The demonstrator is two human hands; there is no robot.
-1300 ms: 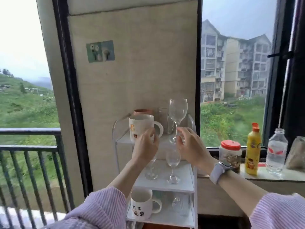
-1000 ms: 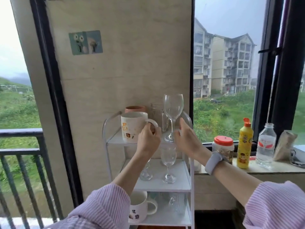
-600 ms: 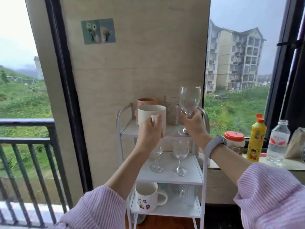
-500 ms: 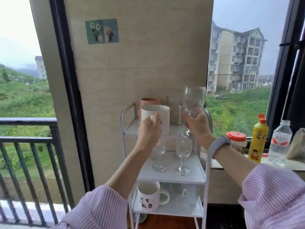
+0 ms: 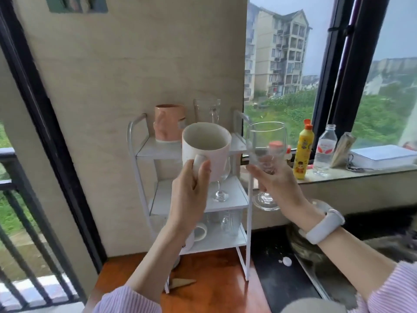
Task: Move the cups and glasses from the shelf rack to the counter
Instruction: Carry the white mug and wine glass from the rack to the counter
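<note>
My left hand (image 5: 189,195) grips the handle of a white mug (image 5: 208,147), held in the air in front of the white three-tier shelf rack (image 5: 158,150). My right hand (image 5: 277,186) holds a tall wine glass (image 5: 266,141) by its stem, to the right of the rack and above the floor. On the rack's top tier stand a pink mug (image 5: 169,122) and a clear glass (image 5: 206,110). A small wine glass (image 5: 220,190) stands on the middle tier. The bottom tier holds a white mug (image 5: 198,232), partly hidden by my arm, and a clear glass (image 5: 230,222).
The stone counter ledge (image 5: 352,175) runs under the window to the right, carrying a yellow bottle (image 5: 303,150), a red-lidded jar (image 5: 276,146), a water bottle (image 5: 325,147), a bag and a book (image 5: 383,155). A black railing (image 5: 20,199) is left. A dark bowl-like object (image 5: 300,242) sits below my right wrist.
Both hands closed on the white mug and the tall wine glass, lifted them off the top tier and drew them toward me and to the right. The camera tilted downward.
</note>
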